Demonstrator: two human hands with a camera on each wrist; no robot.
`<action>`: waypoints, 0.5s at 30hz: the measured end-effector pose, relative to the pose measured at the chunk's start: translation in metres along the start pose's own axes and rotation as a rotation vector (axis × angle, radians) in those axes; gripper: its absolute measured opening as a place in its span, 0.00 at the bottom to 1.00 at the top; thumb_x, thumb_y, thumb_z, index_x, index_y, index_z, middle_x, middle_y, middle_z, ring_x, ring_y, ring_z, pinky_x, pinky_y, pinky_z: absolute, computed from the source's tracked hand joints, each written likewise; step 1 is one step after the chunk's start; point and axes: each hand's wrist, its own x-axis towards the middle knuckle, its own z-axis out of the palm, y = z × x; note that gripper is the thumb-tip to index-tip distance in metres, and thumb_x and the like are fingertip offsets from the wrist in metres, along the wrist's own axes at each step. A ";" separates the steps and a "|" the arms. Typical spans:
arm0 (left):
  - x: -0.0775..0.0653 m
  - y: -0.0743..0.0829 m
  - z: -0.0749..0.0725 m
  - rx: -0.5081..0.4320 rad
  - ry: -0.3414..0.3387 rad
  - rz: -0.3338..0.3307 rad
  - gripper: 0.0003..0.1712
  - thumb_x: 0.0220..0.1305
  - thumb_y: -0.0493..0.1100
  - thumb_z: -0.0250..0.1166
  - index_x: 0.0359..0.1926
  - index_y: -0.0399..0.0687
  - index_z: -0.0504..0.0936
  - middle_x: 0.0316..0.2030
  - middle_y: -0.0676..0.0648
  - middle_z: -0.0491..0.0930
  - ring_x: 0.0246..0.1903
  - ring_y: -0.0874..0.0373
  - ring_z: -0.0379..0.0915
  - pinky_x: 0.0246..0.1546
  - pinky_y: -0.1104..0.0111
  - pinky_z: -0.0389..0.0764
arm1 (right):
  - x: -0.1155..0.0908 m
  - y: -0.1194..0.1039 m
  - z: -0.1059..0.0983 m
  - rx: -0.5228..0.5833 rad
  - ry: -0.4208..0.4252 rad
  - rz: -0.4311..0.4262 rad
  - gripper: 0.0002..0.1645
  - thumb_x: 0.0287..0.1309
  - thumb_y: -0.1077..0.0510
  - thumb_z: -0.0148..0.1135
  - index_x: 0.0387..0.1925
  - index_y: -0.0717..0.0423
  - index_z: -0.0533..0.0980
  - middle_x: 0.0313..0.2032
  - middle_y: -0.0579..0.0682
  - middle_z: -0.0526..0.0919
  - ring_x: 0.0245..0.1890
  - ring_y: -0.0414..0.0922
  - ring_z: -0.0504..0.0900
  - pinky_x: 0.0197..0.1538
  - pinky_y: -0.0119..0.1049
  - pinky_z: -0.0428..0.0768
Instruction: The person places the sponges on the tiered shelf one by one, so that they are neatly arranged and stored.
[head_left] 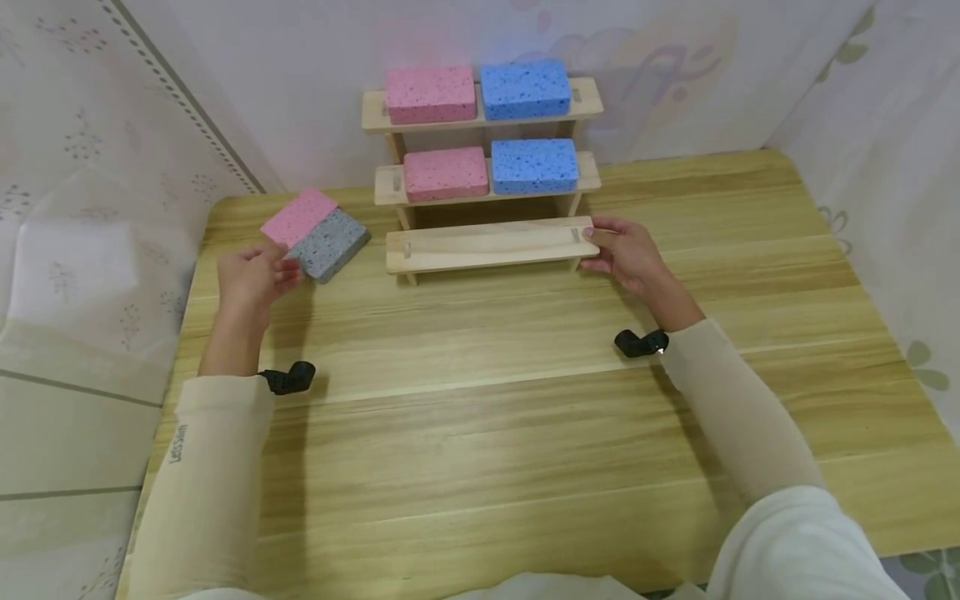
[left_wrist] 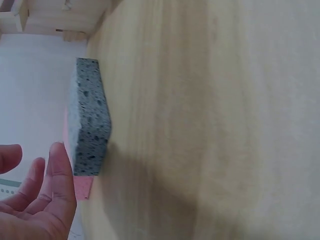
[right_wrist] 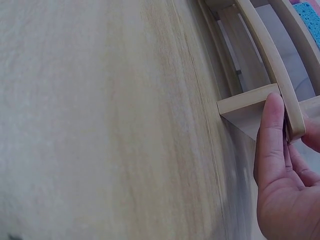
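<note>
A three-tier wooden stepped rack stands at the back of the table. My right hand holds the right end of its lowest step, thumb on top and fingers underneath. In the right wrist view, the fingers lie along the step's end beside its leg. My left hand is at the near left of a grey sponge and a pink sponge, its thumb spread from the loosely bent fingers. The grey sponge appears to overlap the pink one. Whether the left fingertips touch either sponge, I cannot tell.
On the top step sit a pink sponge and a blue sponge. The middle step carries another pink sponge and blue sponge. A patterned curtain hangs behind the wooden table.
</note>
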 end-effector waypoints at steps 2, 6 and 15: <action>0.000 -0.003 -0.001 0.013 -0.003 -0.023 0.09 0.71 0.39 0.56 0.46 0.37 0.75 0.24 0.48 0.82 0.24 0.60 0.81 0.34 0.72 0.85 | 0.000 0.000 0.000 -0.003 0.000 0.001 0.34 0.64 0.61 0.61 0.68 0.65 0.62 0.50 0.57 0.74 0.34 0.45 0.84 0.33 0.33 0.86; 0.002 -0.007 0.000 0.021 -0.003 -0.083 0.11 0.71 0.37 0.55 0.50 0.35 0.70 0.21 0.48 0.83 0.24 0.60 0.82 0.33 0.72 0.86 | 0.000 0.001 0.000 -0.005 0.005 0.004 0.34 0.64 0.61 0.61 0.69 0.65 0.62 0.49 0.57 0.74 0.33 0.45 0.84 0.33 0.34 0.86; 0.007 -0.011 0.005 0.083 0.034 -0.136 0.15 0.70 0.38 0.57 0.53 0.37 0.67 0.22 0.49 0.83 0.25 0.62 0.83 0.38 0.72 0.85 | 0.002 0.001 -0.001 0.009 0.011 0.010 0.34 0.64 0.61 0.61 0.68 0.65 0.63 0.50 0.57 0.74 0.33 0.45 0.84 0.33 0.34 0.86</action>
